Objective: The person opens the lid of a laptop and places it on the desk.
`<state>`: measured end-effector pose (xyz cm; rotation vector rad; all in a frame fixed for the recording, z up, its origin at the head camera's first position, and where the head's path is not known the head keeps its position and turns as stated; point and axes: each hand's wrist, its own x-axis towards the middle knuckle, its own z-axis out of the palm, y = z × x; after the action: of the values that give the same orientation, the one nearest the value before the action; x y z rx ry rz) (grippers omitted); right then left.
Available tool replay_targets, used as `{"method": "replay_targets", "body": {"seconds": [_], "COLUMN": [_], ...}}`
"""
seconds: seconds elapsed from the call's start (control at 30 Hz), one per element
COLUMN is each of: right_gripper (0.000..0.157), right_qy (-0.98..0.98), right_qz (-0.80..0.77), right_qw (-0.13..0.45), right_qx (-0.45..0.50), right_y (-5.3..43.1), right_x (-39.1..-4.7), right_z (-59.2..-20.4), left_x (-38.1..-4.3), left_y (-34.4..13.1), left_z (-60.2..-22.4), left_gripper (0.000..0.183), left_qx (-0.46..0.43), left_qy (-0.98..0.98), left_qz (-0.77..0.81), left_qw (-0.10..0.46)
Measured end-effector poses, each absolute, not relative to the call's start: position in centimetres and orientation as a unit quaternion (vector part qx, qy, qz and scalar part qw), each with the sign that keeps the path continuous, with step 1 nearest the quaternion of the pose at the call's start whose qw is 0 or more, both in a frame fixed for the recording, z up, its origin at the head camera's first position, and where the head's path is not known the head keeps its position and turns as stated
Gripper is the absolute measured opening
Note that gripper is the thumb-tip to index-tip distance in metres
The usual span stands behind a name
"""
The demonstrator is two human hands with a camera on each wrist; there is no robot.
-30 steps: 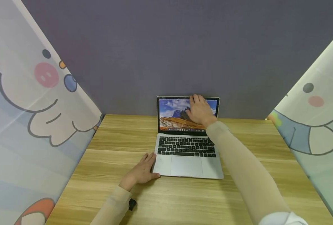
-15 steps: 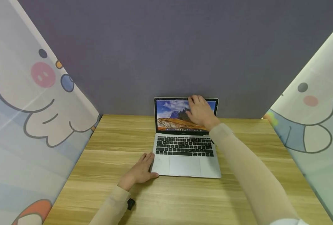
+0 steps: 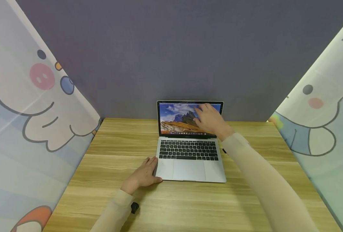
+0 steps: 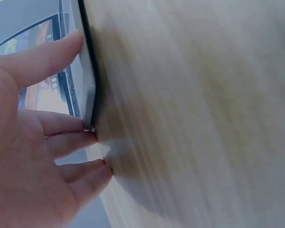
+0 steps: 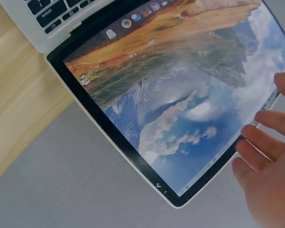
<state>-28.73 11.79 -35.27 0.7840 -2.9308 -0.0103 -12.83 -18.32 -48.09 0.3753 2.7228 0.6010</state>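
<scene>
An opened silver laptop (image 3: 188,170) stands on the wooden table, its lit screen (image 3: 171,120) showing a mountain picture. At its front left corner is my left hand (image 3: 140,175). The thumb touches the front edge, while the fairly straight fingers rest along the left side, as the left wrist view also shows. My right hand (image 3: 212,119) is in front of the screen's upper right part, fingers loosely bent and spread, holding nothing. In the right wrist view, its fingertips are near the lid's top edge; whether they touch it I cannot tell.
The wooden table (image 3: 101,183) ends at a dark grey panel (image 3: 183,51) behind the laptop. Cartoon-printed side panels stand at left (image 3: 20,112) and right (image 3: 316,129). A small black device (image 3: 134,207) sits at the left wrist.
My right hand has left the lid's top edge, where its fingers rested, and shifted slightly down and right. The left hand stays at the laptop's corner. The head view has turned slightly.
</scene>
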Motion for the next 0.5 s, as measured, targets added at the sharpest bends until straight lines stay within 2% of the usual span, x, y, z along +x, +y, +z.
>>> {"method": "replay_targets", "body": {"seconds": [0.13,0.3,0.5], "right_gripper": [0.053,0.051,0.044], "right_qy": [-0.961,-0.964,-0.960], "right_qz": [0.020,0.065,0.127], "right_qw": [0.057,0.061,0.073], "right_qx": [0.270,0.252,0.237], "right_y": [12.8,14.4,15.8], "right_x": [-27.2,-25.4,-23.1], "right_z": [-35.8,-37.5,-39.0], "left_x": [-13.1,-13.4,-13.3], "left_y": [-18.1,-17.8,-17.6], "left_z": [-47.7,-47.6,-47.7], "left_gripper": [0.092,0.089,0.074], "left_qx": [0.128,0.128,0.121], "left_qy": [0.956,0.957,0.958], "left_qz": [0.207,0.203,0.215], "left_qw": [0.163,0.162,0.149]}}
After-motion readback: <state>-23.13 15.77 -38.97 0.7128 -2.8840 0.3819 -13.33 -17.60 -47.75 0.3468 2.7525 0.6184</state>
